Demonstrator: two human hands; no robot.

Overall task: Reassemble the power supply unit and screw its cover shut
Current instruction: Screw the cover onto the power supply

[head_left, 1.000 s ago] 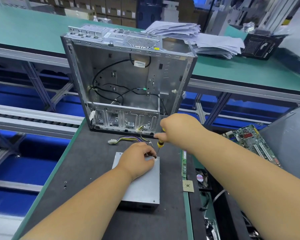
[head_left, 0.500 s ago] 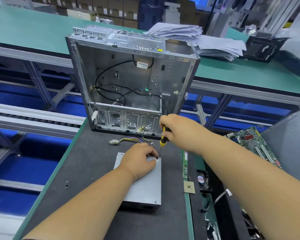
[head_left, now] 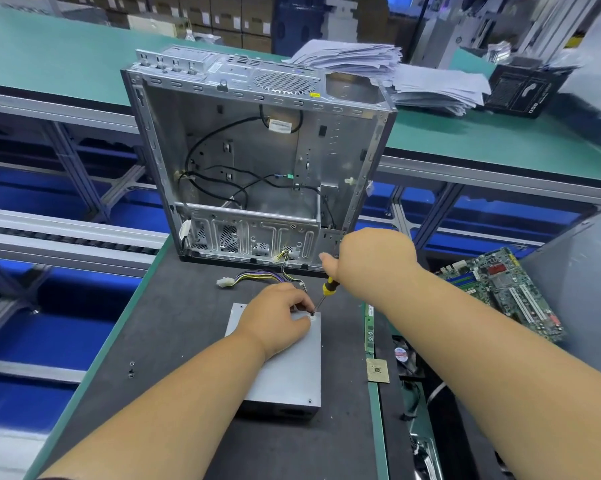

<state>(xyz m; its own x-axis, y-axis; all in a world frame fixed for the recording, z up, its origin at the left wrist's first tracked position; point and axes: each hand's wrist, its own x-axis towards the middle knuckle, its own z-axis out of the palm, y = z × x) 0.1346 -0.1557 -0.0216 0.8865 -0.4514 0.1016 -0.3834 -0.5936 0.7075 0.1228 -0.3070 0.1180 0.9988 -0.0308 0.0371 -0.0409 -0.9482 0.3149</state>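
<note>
grey power supply unit (head_left: pixel 285 372) flat on mat, cover on

- The right hand (head_left: pixel 371 261) hides most of the screwdriver (head_left: pixel 327 287) handle.
- The left hand (head_left: pixel 274 322) covers the power supply unit (head_left: pixel 288 372) cover's 11 o'clock part.
- Both forearms run off the bottom edge.
- The motherboard (head_left: pixel 510 292) at 3 o'clock is partly hidden.

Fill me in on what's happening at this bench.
A person is screwing the cover onto a grey power supply unit lying flat on the dark mat. The right hand grips a yellow-handled screwdriver, tip down at the unit's far right corner. The left hand pinches the screw there. An empty computer case stands behind.
</note>
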